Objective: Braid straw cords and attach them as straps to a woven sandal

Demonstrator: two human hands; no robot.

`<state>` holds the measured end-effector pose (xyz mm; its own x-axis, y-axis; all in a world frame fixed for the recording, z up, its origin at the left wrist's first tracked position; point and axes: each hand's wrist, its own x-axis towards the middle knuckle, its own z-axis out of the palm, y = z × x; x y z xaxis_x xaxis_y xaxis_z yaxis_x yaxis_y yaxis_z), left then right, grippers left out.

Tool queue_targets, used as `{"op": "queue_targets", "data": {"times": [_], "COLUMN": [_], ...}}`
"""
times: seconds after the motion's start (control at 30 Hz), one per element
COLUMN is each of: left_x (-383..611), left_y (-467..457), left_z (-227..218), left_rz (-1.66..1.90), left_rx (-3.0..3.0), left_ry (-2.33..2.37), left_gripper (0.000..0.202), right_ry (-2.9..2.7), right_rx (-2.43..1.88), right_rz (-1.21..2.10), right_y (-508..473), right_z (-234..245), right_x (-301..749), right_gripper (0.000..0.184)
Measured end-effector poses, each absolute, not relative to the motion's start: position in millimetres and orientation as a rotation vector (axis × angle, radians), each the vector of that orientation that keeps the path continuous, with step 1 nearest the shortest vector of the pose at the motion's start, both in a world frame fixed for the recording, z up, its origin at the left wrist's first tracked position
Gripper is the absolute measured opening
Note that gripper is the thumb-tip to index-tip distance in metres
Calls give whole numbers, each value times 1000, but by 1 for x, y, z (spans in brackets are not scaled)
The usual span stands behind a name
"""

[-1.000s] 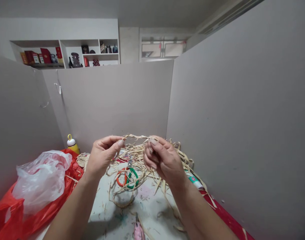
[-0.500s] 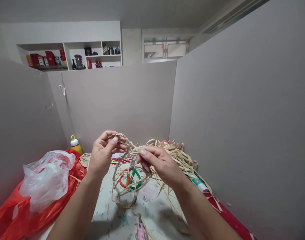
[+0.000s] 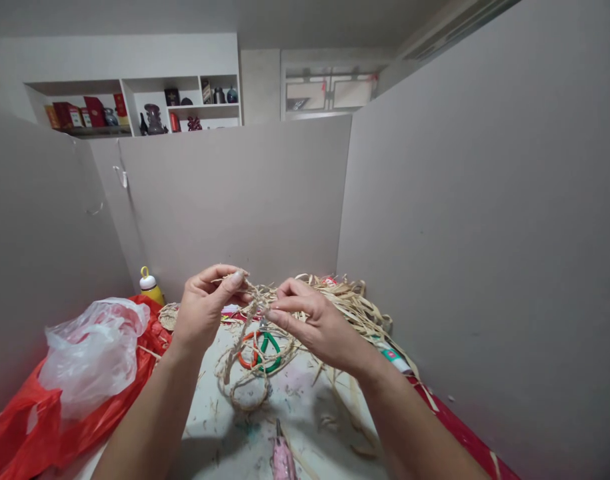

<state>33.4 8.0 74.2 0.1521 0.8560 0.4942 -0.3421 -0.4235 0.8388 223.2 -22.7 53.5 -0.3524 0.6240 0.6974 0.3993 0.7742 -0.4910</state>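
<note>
A braided straw cord point(image 3: 237, 347) runs down from my hands and lies in loops on the white tabletop. My left hand point(image 3: 207, 300) pinches its upper end between thumb and fingers. Close by on the right, my right hand point(image 3: 309, 320) grips the braid with thumb and forefinger, its other fingers bent above. Below the hands lie scissors with one orange and one green handle point(image 3: 271, 352), partly crossed by straw. Behind my right hand spreads a heap of dry straw strips point(image 3: 357, 307).
A red plastic bag point(image 3: 29, 427) with a clear bag point(image 3: 99, 353) on it lies at the left. Behind stands a yellow bottle point(image 3: 151, 288). A pink-handled tool point(image 3: 283, 460) is at the front. Grey partitions point(image 3: 225, 200) enclose the table.
My right hand has shifted slightly left and its fingers have lifted and changed grip. The hanging cord has swung a little left. The view has tilted slightly.
</note>
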Motion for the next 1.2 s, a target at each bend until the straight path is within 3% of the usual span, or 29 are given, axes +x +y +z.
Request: {"op": "queue_targets", "data": {"times": [0.23, 0.9, 1.2], "left_x": [35, 46, 42], "left_y": [8, -1, -3], "left_z": [72, 72, 70], "left_rz": [1460, 1331, 1270], "left_rx": [1417, 1370, 1351], "left_ry": [491, 480, 462], "left_gripper": [16, 20, 15], "right_ry": [-1913, -1321, -1334], "right_rx": [-771, -518, -507], "right_rz": [255, 1009, 981], "right_y": [-26, -21, -23], "right_z": [57, 52, 55], "right_x": [231, 227, 229], "right_gripper": [22, 23, 23]}}
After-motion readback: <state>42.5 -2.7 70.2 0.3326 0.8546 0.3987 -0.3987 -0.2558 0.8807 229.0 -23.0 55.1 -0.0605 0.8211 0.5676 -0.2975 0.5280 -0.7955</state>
